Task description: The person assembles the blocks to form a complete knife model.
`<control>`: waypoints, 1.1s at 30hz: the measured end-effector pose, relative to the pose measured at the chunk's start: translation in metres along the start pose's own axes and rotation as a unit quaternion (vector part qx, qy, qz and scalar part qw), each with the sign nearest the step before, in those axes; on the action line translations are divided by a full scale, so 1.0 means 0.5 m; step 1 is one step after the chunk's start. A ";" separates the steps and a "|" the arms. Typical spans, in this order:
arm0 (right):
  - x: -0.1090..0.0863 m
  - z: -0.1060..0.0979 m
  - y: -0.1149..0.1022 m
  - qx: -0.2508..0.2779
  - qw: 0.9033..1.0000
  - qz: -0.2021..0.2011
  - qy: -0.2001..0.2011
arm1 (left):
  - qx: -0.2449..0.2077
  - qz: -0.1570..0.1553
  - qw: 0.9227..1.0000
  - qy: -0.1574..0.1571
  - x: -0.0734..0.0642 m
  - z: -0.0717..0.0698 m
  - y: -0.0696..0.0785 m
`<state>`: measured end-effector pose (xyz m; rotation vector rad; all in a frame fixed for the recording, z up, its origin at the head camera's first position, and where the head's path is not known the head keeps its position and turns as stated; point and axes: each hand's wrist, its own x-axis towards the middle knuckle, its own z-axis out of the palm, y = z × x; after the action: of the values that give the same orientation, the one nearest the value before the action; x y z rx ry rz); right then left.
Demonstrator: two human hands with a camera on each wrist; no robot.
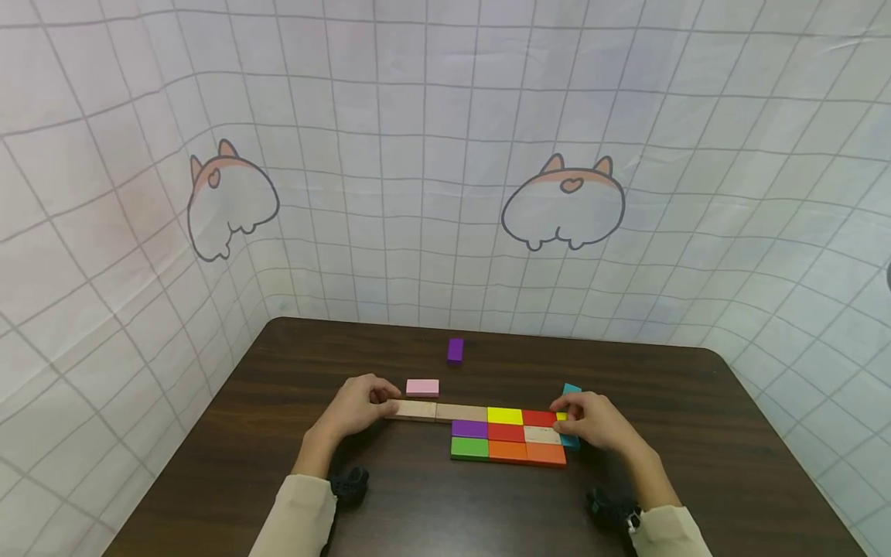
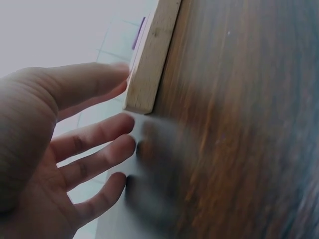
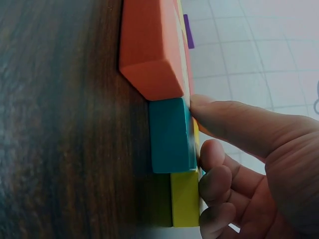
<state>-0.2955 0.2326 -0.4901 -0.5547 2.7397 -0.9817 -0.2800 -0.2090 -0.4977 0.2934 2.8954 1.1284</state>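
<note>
In the head view, my left hand [image 1: 362, 404] holds the outer end of a plain wooden block [image 1: 414, 411] between thumb and index finger. Its other fingers stay loose past the block's end [image 2: 142, 94]. A second wooden block [image 1: 462, 413] continues the line to a yellow block [image 1: 504, 416] and a red block [image 1: 538, 418]. At the right end, the thumb and index finger of my right hand [image 1: 599, 422] pinch around another yellow block [image 3: 185, 199], mostly covered by the hand. A teal block [image 3: 172, 135] sits against it, beside an orange block [image 3: 144, 40].
Nearer rows hold a purple block [image 1: 469, 428], a green block [image 1: 469, 448] and more orange blocks [image 1: 507, 451]. A pink block [image 1: 422, 387] and a purple block [image 1: 455, 350] lie apart farther back on the dark table [image 1: 334, 340]. A gridded curtain [image 1: 418, 193] surrounds the table.
</note>
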 end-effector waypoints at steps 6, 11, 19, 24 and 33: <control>0.001 -0.002 -0.003 0.015 1.000 0.006 -0.002 | 0.009 -0.006 0.999 0.035 0.006 0.002 0.009; 0.003 -0.004 -0.005 0.020 1.000 0.015 0.001 | 0.028 -0.005 0.999 0.042 0.024 -0.001 0.018; 0.005 -0.005 -0.004 0.017 1.000 0.016 0.002 | 0.026 0.018 0.999 -0.017 0.077 -0.004 0.010; 0.005 -0.005 -0.002 0.013 1.000 0.012 0.001 | 0.027 0.016 0.998 -0.045 0.100 0.002 0.007; -0.001 0.003 0.003 0.020 0.999 0.028 -0.001 | 0.037 0.023 0.998 -0.053 0.113 0.008 0.014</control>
<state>-0.2948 0.2328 -0.4922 -0.4700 2.7121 -1.0209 -0.3341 -0.1909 -0.4932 0.4112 2.8544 0.9806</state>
